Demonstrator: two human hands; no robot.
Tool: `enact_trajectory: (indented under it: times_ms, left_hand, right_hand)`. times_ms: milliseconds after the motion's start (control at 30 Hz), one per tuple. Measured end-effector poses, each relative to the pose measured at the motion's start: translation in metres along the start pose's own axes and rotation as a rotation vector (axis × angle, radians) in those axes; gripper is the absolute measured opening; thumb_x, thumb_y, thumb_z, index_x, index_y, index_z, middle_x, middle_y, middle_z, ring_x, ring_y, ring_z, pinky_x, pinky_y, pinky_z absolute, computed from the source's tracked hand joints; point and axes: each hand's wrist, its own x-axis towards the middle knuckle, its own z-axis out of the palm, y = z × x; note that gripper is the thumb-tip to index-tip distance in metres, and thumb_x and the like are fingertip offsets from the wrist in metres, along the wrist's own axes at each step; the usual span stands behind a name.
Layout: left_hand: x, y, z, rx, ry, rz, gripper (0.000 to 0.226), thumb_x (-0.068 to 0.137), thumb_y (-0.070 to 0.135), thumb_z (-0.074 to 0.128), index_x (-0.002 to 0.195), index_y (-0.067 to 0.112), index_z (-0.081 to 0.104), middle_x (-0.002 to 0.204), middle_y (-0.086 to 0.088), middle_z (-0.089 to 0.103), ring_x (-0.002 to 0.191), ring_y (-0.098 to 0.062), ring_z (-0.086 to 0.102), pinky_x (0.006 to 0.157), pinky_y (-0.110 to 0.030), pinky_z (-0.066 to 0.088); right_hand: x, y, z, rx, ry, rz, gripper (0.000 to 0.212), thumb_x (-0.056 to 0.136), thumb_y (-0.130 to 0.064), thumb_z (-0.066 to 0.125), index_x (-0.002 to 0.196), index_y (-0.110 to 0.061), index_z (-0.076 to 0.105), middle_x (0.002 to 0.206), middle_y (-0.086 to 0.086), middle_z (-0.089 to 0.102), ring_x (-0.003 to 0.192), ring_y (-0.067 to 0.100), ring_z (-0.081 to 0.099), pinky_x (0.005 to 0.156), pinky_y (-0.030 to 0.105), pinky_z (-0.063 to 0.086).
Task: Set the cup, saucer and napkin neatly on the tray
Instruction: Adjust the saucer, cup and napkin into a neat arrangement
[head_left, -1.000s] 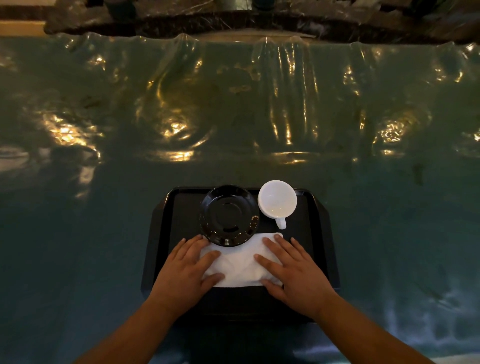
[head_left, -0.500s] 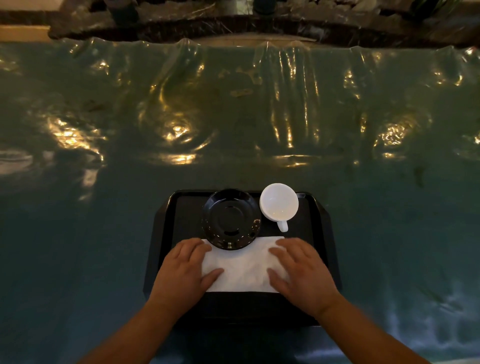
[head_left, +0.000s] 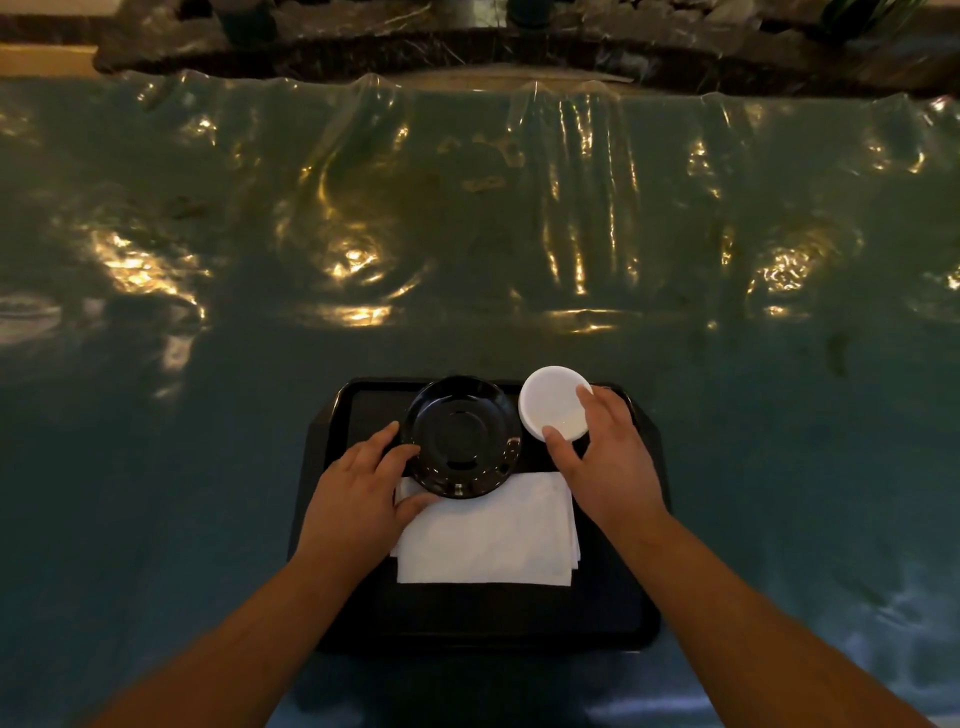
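Note:
A black tray lies on the table in front of me. On its far half sits a glossy black saucer, its near edge overlapping a folded white napkin that lies flat in the tray's middle. My left hand grips the saucer's left rim, thumb at its near edge. A white cup stands at the tray's far right. My right hand holds the cup from the near right, thumb and fingers around its rim; the cup's handle is hidden.
The table is covered with teal cloth under wrinkled clear plastic that shines with light spots. A dark stone ledge runs along its far edge.
Both hands left the napkin and moved forward: the left took hold of the saucer's rim, the right closed around the cup. The napkin now lies flat and uncovered.

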Motion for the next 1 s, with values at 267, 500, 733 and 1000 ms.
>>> enact_trajectory:
  times_ms: [267, 500, 733, 1000]
  left_hand:
    - [0.007, -0.005, -0.005, 0.009, -0.012, 0.023, 0.062, 0.085, 0.049, 0.080, 0.135, 0.015, 0.066, 0.155, -0.012, 0.053, 0.130, -0.037, 0.058, 0.106, -0.051, 0.049]
    - [-0.027, -0.004, 0.014, -0.079, 0.227, 0.079, 0.052, 0.089, 0.053, 0.068, 0.122, 0.014, 0.064, 0.128, -0.009, 0.063, 0.116, -0.027, 0.057, 0.106, -0.037, 0.041]
    - [-0.048, -0.011, 0.035, 0.075, -0.012, 0.287, 0.050, 0.095, 0.057, 0.055, 0.128, 0.022, 0.072, 0.144, -0.010, 0.063, 0.137, -0.028, 0.056, 0.118, -0.045, 0.029]
    - [-0.051, -0.011, 0.028, 0.043, -0.058, 0.227, 0.048, 0.096, 0.057, 0.054, 0.132, 0.027, 0.067, 0.150, -0.006, 0.058, 0.143, -0.022, 0.047, 0.122, -0.040, 0.023]
  right_hand:
    - [-0.001, -0.011, 0.008, 0.058, 0.033, 0.071, 0.070, 0.098, -0.048, 0.064, 0.154, -0.015, 0.039, 0.158, 0.006, 0.036, 0.128, 0.026, 0.054, 0.093, 0.040, 0.055]
    - [-0.038, 0.008, -0.003, 0.022, 0.264, -0.301, 0.041, 0.090, -0.028, 0.075, 0.125, -0.017, 0.056, 0.128, 0.002, 0.055, 0.116, 0.024, 0.053, 0.098, 0.042, 0.048]
    - [-0.081, 0.042, 0.036, -0.348, -0.241, -0.565, 0.062, 0.101, -0.053, 0.051, 0.157, -0.031, 0.038, 0.168, 0.009, 0.031, 0.155, 0.032, 0.023, 0.122, 0.054, 0.027]
    - [-0.081, 0.037, 0.051, -0.385, -0.289, -0.551, 0.057, 0.104, -0.055, 0.042, 0.157, -0.037, 0.033, 0.172, 0.006, 0.020, 0.158, 0.031, 0.010, 0.122, 0.052, 0.019]
